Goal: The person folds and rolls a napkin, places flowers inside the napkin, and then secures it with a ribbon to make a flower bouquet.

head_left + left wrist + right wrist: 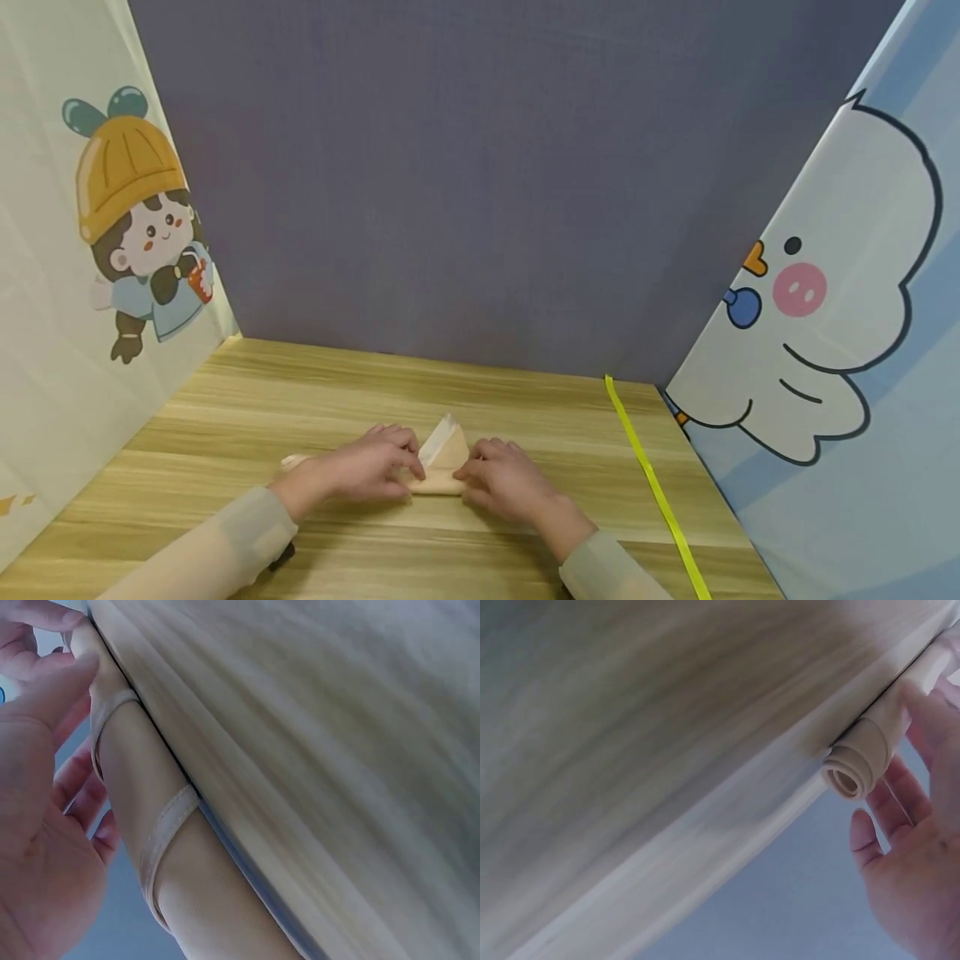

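Observation:
A beige cloth with pale stitched hems is partly wound into a roll (437,485) on the table, and its pointed flap (452,447) lies flat beyond the roll. My left hand (371,463) pinches the roll's left part between thumb and fingers. On the right side, my right hand (512,483) holds the roll near its end, thumb on the near side. The right wrist view shows the coiled end (846,780) with its layers. In the left wrist view the roll (146,780) runs on past the left hand, hems spiralling round it; a pale end (294,460) shows behind that wrist.
The wood-grain table (360,392) spreads around the hands. A yellow strip (652,479) runs along its right side. A dark grey panel (480,183) rises at the back, with printed curtains (45,275) on the left and right.

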{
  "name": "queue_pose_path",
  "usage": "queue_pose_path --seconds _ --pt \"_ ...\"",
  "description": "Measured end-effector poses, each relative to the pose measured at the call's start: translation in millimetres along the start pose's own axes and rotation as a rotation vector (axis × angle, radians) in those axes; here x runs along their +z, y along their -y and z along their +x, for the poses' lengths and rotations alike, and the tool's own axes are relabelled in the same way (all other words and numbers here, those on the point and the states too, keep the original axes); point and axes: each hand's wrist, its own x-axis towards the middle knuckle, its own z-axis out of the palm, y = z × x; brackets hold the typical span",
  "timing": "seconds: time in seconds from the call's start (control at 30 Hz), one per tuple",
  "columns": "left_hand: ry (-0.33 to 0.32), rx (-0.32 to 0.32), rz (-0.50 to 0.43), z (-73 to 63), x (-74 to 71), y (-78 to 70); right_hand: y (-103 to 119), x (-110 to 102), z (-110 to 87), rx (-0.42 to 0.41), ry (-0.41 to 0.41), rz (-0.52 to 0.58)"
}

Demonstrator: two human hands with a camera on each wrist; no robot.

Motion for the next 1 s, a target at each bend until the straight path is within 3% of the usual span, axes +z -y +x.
queue_pose_path --seconds 0.23,0.5,0.77,1.0 --pt "-0.034 0.041 0.057 -0.6 2.7 -0.5 3 1 1.9 -0.024 -0.002 -0.066" --pt "-0.052 0.012 -0.026 -3.3 4.4 -0.2 -1 0 0.7 -0.04 -0.022 -0.005" --pt "-0.053 0.017 -0.064 3.7 2.4 -4.9 -2 3 -1.7 -0.022 -0.029 0.048" --pt "-0.066 0.045 -0.029 8.1 2.2 -5.6 -3 4 -1.9 -0.022 -0.064 0.053"
